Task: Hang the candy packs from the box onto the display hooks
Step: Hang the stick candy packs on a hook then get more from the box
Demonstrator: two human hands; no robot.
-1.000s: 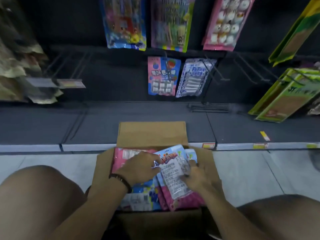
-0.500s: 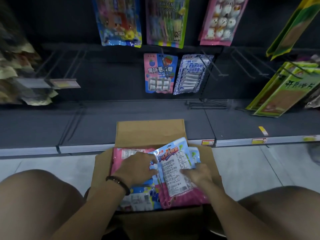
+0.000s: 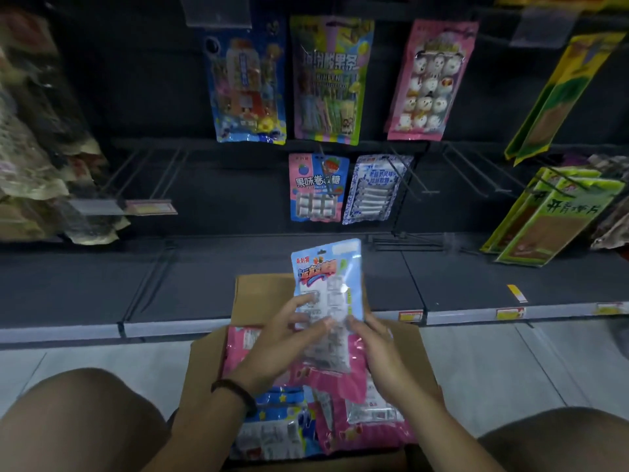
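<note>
Head view looks down on an open cardboard box (image 3: 204,369) that stands on the pale tiled floor (image 3: 510,362), between the person's bare knees and just in front of a low dark shelf (image 3: 102,284). The box is of plain brown board with a matte surface, and its back flap stands upright.

Above the box, both bare hands hold one light-blue pack (image 3: 326,274). It is a flat, long rectangle of glossy plastic film, held upright, with a small hanging hole near its top edge. The left grip (image 3: 279,338) grasps the lower left part of the pack, with the fingers curled onto its front. A dark beaded bracelet (image 3: 235,391) goes around this wrist. The right grip (image 3: 384,356) grasps the lower right edge, with the thumb tip on the front. The lower half of the pack is blurred.

Inside the box more packs lie flat and overlap each other: a pink pack (image 3: 238,349) at the back left, a blue starred pack (image 3: 275,420) at the front left, and a second pink pack (image 3: 371,434) at the front right. All are of shiny film.

From the dark back wall, thin straight wire hooks (image 3: 476,172) stick out. A small pink-and-blue pack (image 3: 318,187) and a white patterned pack (image 3: 374,189) hang side by side behind the box. Three larger pouches (image 3: 328,80) hang in a row above them. Long green packs (image 3: 558,219) hang tilted at the right.
</note>
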